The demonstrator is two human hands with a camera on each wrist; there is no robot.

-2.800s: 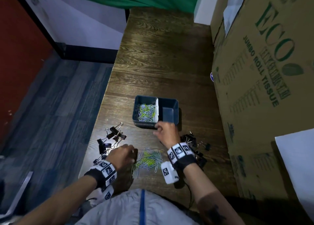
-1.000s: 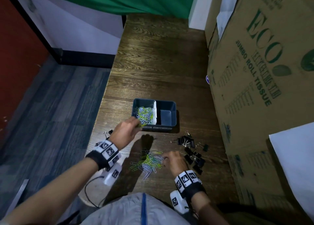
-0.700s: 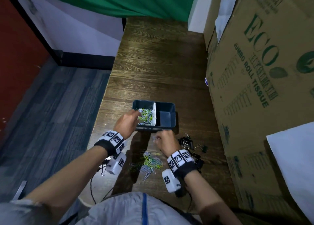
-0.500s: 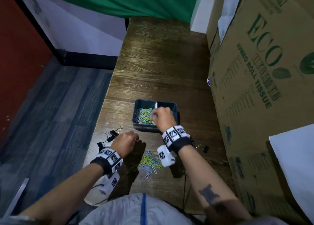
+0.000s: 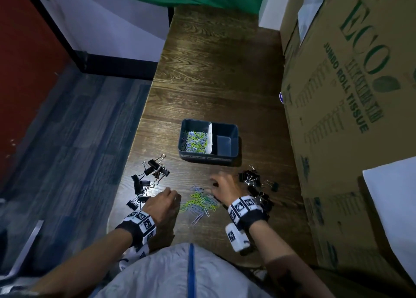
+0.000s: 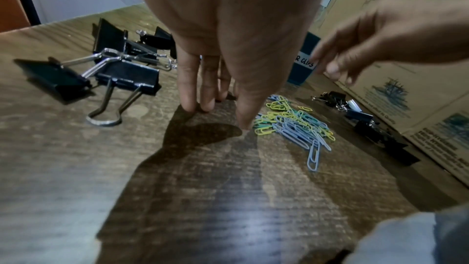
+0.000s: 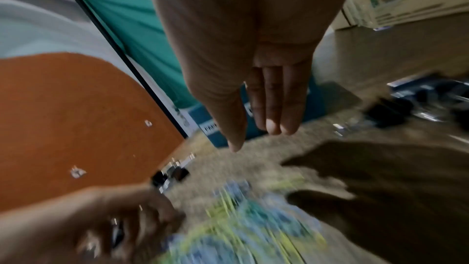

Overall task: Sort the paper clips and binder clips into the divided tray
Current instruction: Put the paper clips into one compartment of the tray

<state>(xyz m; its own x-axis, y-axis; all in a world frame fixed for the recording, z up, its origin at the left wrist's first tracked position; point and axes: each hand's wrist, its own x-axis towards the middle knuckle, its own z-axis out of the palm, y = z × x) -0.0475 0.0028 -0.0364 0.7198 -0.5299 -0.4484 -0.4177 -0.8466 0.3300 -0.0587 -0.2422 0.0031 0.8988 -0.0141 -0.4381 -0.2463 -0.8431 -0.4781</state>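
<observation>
the left hand (image 6: 228, 47) hangs with straight fingers, empty, beside the loose paper clips (image 5: 199, 202) on the table (image 5: 213, 72); the right hand (image 5: 224, 188) hovers opposite, fingers apart, empty; best pinch small bunches, lift clear, drop them in the tray (image 5: 225, 160), left compartment.

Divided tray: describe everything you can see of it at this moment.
The divided tray is a small dark blue-grey rectangular bin, plastic by its look, standing upright on the wooden table. A white divider splits it. The left compartment holds coloured paper clips; the right looks empty. White labels run along its near wall. Neither hand touches it.
</observation>
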